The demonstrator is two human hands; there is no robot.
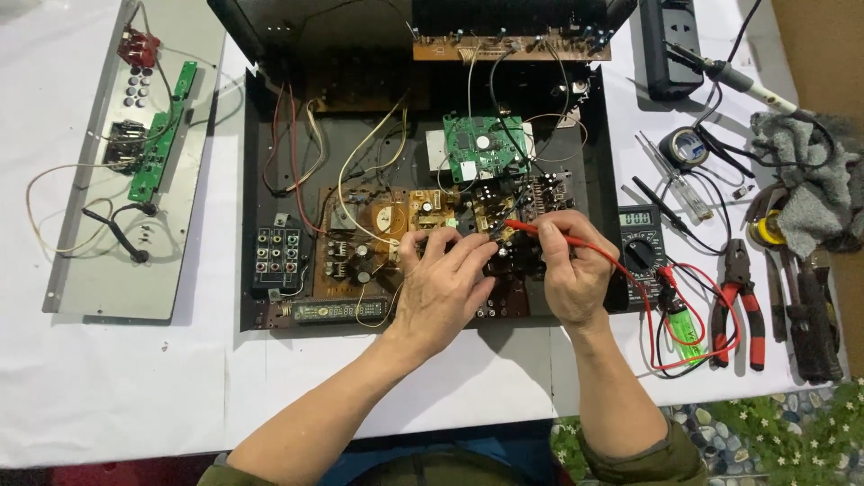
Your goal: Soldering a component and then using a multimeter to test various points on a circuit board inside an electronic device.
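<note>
Right hand [576,270] grip clamped on red probe [540,230]; left hand [441,283] fingertips together on circuit board [387,225].

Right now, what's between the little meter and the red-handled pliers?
In the head view, a green lighter and looping red and black wires lie between the meter and the pliers.

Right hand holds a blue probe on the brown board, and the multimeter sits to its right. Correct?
Not quite: the head view shows the probe in the right hand is red, not blue. It is on the brown board, and the multimeter sits to the right.
</note>
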